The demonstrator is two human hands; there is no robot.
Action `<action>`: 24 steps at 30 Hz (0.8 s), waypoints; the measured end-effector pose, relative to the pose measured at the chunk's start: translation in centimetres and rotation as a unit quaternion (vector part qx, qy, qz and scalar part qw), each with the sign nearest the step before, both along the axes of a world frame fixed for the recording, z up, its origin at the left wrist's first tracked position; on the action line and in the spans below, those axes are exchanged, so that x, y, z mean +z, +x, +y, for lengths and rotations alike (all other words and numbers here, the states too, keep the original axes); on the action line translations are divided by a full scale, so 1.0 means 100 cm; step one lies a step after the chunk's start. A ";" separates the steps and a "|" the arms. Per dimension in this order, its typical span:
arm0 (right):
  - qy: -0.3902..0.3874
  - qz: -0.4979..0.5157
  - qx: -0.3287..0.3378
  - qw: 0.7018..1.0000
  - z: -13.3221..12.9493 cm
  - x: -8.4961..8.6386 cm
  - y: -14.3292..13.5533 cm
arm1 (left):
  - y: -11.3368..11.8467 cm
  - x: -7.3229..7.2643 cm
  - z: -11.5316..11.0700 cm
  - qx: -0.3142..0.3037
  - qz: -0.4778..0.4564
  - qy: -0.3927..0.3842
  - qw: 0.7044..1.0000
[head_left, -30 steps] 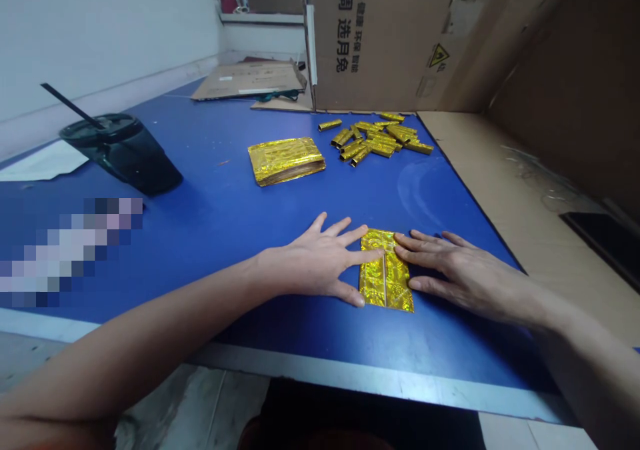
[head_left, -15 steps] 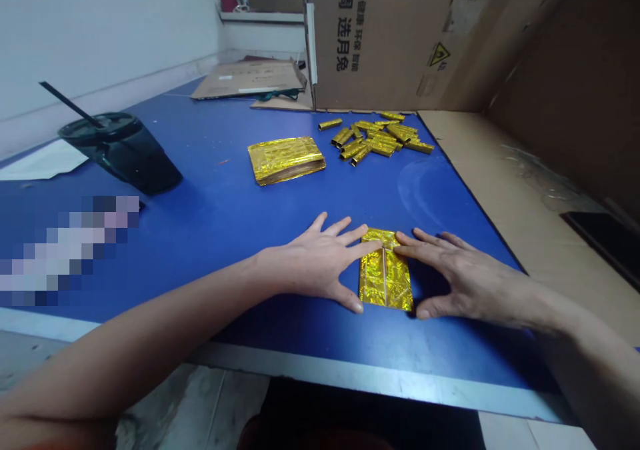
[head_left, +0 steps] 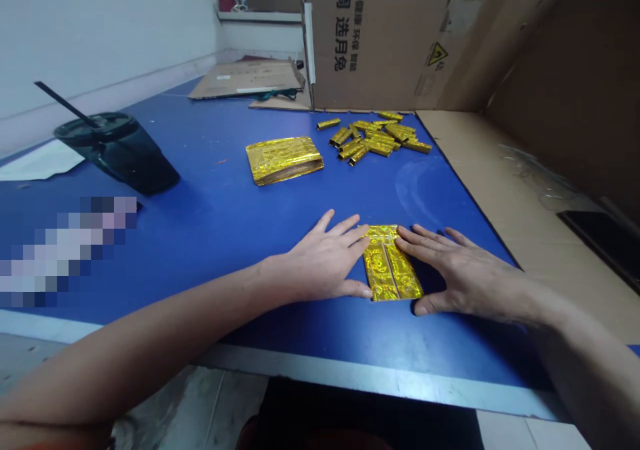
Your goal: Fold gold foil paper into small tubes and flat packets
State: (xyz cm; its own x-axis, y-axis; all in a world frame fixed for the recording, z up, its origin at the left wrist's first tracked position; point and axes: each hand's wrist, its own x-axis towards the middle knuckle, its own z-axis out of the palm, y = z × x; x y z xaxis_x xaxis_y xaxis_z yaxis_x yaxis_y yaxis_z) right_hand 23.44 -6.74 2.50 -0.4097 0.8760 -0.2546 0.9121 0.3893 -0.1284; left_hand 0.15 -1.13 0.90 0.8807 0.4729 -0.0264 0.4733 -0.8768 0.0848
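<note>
A shiny gold foil paper piece [head_left: 385, 263] with a seam down its middle lies flat on the blue table [head_left: 210, 237] in the head view. My left hand [head_left: 327, 257] is at its left side, fingers stretched and spread, fingertips and thumb touching that edge. On the opposite side, my right hand [head_left: 455, 270] has its fingers extended too, with fingertips on the upper right part and the thumb by the lower right corner. Farther back sits a stack of gold foil papers [head_left: 285, 160]. Beyond the paper, several small gold foil tubes [head_left: 377, 137] form a loose pile.
A dark tumbler with a straw [head_left: 123, 153] stands at the left, near a blurred-out patch. Flat cardboard [head_left: 247, 79] lies at the back. A large cardboard box [head_left: 380, 43] rises behind the tubes, and a cardboard strip [head_left: 480, 177] runs along the right edge.
The foil paper has turned slightly, its lower edge shifting right. My left fingers have drawn back from its middle to the left edge, and the left thumb now touches the lower corner.
</note>
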 end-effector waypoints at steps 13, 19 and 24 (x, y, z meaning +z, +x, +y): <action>0.016 0.013 -0.008 1.000 -0.002 -0.004 -0.013 | 0.003 0.002 -0.004 -0.033 -0.043 -0.010 0.998; 0.024 0.020 0.007 0.999 -0.003 -0.003 -0.015 | 0.001 0.005 0.011 0.006 -0.025 -0.016 1.000; 0.075 0.069 0.055 0.993 -0.003 -0.003 -0.015 | -0.007 0.009 0.015 -0.017 -0.044 -0.071 0.996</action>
State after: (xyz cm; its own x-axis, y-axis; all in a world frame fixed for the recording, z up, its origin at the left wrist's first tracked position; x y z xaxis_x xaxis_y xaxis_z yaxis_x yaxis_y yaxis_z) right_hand 21.90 -7.09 2.18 -0.5273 0.8477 -0.0584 0.8405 0.5103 -0.1821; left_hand -0.60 0.39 1.78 0.8982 0.4394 -0.0134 0.4285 -0.8683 0.2498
